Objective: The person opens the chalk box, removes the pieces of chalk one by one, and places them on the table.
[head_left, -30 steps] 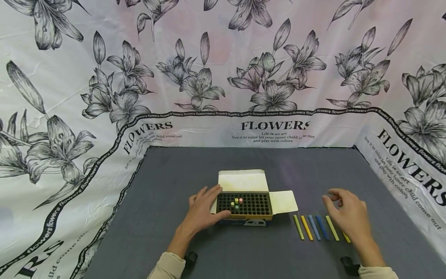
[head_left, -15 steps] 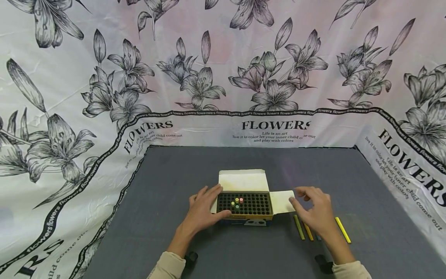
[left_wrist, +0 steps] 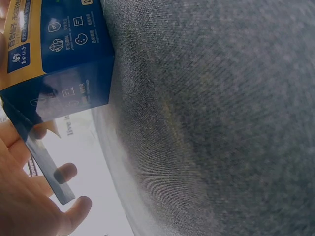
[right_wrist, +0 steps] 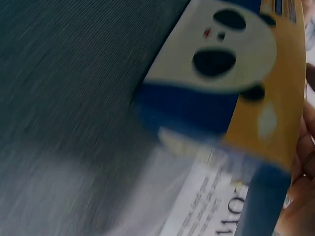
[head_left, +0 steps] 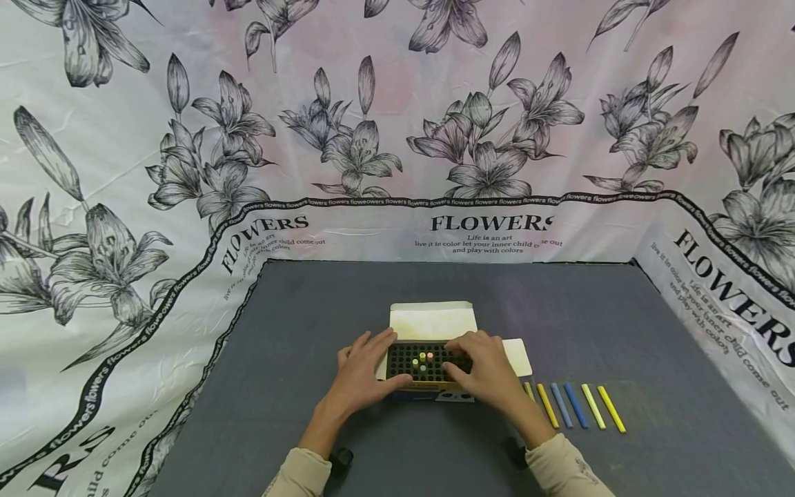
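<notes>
An open box (head_left: pixel 428 387) of chalk holds a black tray with rows of round holes. Several chalk ends, yellow, green and pink (head_left: pixel 430 357), show in its left half. My left hand (head_left: pixel 360 376) rests at the box's left side, thumb on the front edge, fingers spread by the side flap (left_wrist: pixel 44 162). Over the tray's right half hovers my right hand (head_left: pixel 487 369), thumb and forefinger apart, no chalk visible between them. In the right wrist view, the right hand (right_wrist: pixel 302 162) is partly hidden behind the box's panda-printed front (right_wrist: pixel 261 44).
Several chalk sticks, yellow, orange and blue (head_left: pixel 576 406), lie in a row on the grey cloth (head_left: pixel 310 297) right of the box. White lid flaps stick out behind (head_left: pixel 433 321) and to the right (head_left: pixel 517 357). A flower-printed sheet (head_left: pixel 360 231) surrounds the table.
My right hand has moved left from the row of chalk sticks to above the tray. The yellow stick at the row's right end is uncovered. My left hand and the box have stayed put.
</notes>
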`<state>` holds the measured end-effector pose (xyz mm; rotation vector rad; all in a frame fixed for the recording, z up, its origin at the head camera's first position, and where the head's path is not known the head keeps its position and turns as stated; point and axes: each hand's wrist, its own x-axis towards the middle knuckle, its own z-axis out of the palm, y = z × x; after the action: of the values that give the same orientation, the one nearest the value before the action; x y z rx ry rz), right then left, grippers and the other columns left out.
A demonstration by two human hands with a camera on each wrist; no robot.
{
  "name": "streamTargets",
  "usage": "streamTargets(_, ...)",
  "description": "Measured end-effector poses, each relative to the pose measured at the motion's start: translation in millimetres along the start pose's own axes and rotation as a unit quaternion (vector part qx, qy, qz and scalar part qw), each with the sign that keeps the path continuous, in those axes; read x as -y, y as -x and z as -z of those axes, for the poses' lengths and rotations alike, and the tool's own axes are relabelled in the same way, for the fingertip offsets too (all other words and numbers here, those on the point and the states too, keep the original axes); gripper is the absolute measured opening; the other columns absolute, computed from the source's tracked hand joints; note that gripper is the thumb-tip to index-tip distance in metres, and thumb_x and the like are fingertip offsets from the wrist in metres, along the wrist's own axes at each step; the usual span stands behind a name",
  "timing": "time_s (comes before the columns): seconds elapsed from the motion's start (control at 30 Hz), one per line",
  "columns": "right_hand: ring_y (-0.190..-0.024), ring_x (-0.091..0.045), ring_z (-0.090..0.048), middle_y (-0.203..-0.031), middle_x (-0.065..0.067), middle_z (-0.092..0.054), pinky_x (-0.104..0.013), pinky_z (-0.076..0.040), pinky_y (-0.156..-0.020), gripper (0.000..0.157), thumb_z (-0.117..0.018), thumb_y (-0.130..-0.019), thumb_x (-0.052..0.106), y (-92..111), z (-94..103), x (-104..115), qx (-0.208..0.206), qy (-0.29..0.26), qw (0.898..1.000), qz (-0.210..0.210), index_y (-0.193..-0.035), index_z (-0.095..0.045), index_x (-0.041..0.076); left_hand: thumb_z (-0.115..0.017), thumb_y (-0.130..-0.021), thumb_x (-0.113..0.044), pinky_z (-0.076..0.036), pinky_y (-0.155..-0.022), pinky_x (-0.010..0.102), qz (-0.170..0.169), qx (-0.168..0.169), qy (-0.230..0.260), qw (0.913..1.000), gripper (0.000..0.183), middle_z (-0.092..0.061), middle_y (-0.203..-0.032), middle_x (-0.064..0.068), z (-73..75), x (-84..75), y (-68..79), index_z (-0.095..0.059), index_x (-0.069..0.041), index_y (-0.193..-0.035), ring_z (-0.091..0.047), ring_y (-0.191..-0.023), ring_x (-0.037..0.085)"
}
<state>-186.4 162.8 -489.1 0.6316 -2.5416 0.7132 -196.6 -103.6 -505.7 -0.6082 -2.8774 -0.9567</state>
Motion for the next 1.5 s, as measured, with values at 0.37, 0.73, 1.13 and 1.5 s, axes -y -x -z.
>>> streamTargets(0.37,-0.078,-0.014,-0.055,-0.086,0.003,-0.068,-0.043,-0.040,-0.080,0.018,-0.086,-0.082,0.017,-14.6,-19.8,17.8,0.046,-0.010,0.998,-0.042,-0.097,-0.076,0.015,-0.073,-0.087,-0.060,-0.023,-0.111,0.068,-0.004,0.000,-0.003,1.0000,0.084,-0.042,-0.162,0.000,-0.4,-1.5,0.2,-0.045,-0.022,-0.156,-0.030,-0.151,0.044)
streamTargets(0.73,-0.076,-0.012,-0.054,-0.083,0.007,-0.069,-0.038,-0.035,-0.078,0.010,-0.083,-0.086,0.014,-16.3,-25.9,18.9,0.057,-0.033,0.996,-0.068,-0.090,-0.076,0.020,-0.073,-0.087,-0.060,-0.023,-0.111,0.068,-0.005,0.001,-0.005,1.0000,0.084,-0.042,-0.162,0.000,-0.4,-2.0,0.6,-0.045,-0.022,-0.156,-0.031,-0.151,0.044)
streamTargets(1.13,-0.073,-0.013,-0.055,-0.078,0.009,-0.066,-0.041,-0.038,-0.081,0.011,-0.079,-0.089,0.010,-18.7,-23.1,18.0,0.031,-0.105,0.993,-0.053,-0.098,-0.075,0.014,-0.073,-0.086,-0.061,-0.022,-0.111,0.068,0.001,0.003,-0.003,1.0000,0.084,-0.043,-0.162,0.000,2.0,-1.8,0.7,-0.046,-0.022,-0.155,-0.031,-0.151,0.043)
streamTargets(1.5,-0.072,-0.004,-0.054,-0.078,0.007,-0.071,-0.035,-0.042,-0.078,0.018,-0.077,-0.089,0.004,-21.6,-20.8,14.3,-0.045,-0.138,0.989,0.034,-0.106,-0.074,0.008,-0.073,-0.086,-0.061,-0.022,-0.111,0.068,0.000,-0.001,-0.005,1.0000,0.084,-0.043,-0.162,0.000,1.6,-1.2,0.8,-0.045,-0.021,-0.156,-0.031,-0.151,0.043)
